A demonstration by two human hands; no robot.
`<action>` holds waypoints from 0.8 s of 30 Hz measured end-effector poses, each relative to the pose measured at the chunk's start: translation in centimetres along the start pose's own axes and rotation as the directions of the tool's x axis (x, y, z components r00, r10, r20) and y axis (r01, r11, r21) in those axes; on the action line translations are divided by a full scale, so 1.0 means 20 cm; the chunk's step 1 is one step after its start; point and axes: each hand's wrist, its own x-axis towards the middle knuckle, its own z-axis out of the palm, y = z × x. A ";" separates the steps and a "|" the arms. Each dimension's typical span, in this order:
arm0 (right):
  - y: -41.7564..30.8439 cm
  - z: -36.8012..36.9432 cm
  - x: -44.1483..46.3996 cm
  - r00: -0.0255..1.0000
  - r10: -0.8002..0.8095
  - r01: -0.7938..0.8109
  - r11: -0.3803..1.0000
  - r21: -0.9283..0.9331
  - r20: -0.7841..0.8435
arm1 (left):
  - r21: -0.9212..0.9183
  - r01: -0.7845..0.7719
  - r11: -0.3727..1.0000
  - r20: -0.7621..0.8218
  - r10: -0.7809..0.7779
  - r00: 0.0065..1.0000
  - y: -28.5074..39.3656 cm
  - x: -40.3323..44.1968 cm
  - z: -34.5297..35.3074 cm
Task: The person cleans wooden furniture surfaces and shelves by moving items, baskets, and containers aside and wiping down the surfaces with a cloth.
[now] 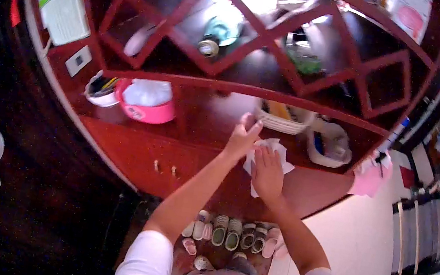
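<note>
1. The white cloth (287, 162) is pressed against the glossy red cabinet (116, 145) under the flattened right hand (267, 173), apparently to keep it spread.
2. Nothing is visibly held by the left hand (243, 137), loosely open near the ribbed basket (283, 124).
3. The cloth is thin and crumpled; paper or fabric cannot be told.

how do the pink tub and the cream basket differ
The pink tub looks smooth-sided; the cream basket has ridged sides. The tub holds something white, the basket something orange. The basket is close by the left hand; the tub stands well apart from it. Both sit on the cabinet's counter.
</note>
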 end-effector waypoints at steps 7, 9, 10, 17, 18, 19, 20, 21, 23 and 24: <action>-0.28 0.41 0.51 0.944 -0.249 0.216 0.963 0.163 0.218 | -0.038 0.081 0.996 -0.272 -0.088 0.958 0.05 -0.87 -0.56; -0.14 0.62 0.69 0.919 -0.304 0.263 0.947 0.186 0.250 | -0.048 0.170 0.984 -0.318 -0.176 0.932 -0.12 -1.12 -0.76; -0.10 0.64 0.77 0.930 -0.174 0.134 0.981 0.142 0.324 | -0.101 0.223 0.970 -0.387 -0.245 0.889 -0.15 -1.27 -0.82; -0.35 0.58 0.97 0.855 0.196 -0.165 0.981 -0.106 0.480 | -0.319 0.310 0.896 -0.590 -0.444 0.675 -0.11 -1.89 -1.06; -0.31 0.75 0.89 0.932 0.037 0.050 0.972 -0.229 0.362 | -0.359 0.303 0.883 -0.620 -0.469 0.629 -0.09 -1.90 -1.06; -0.40 0.57 0.83 0.899 0.077 -0.100 0.995 0.030 0.432 | -0.396 0.290 0.871 -0.646 -0.489 0.586 -0.06 -1.89 -1.06; -0.45 0.50 0.71 0.939 0.035 -0.070 0.993 0.093 0.342 | -0.398 0.302 0.866 -0.635 -0.498 0.591 -0.08 -1.89 -1.05; -0.50 0.41 0.61 0.944 -0.003 -0.043 0.990 0.131 0.330 | -0.421 0.258 0.870 -0.614 -0.483 0.624 -0.14 -1.87 -1.06; -0.57 0.39 0.45 0.988 -0.111 0.121 0.989 -0.082 0.111 | -0.449 0.227 0.864 -0.556 -0.469 0.686 -0.27 -1.75 -1.03; -0.54 0.39 0.43 0.988 -0.140 0.142 0.990 -0.018 0.072 | -0.453 0.245 0.857 -0.493 -0.470 0.732 -0.32 -1.65 -1.01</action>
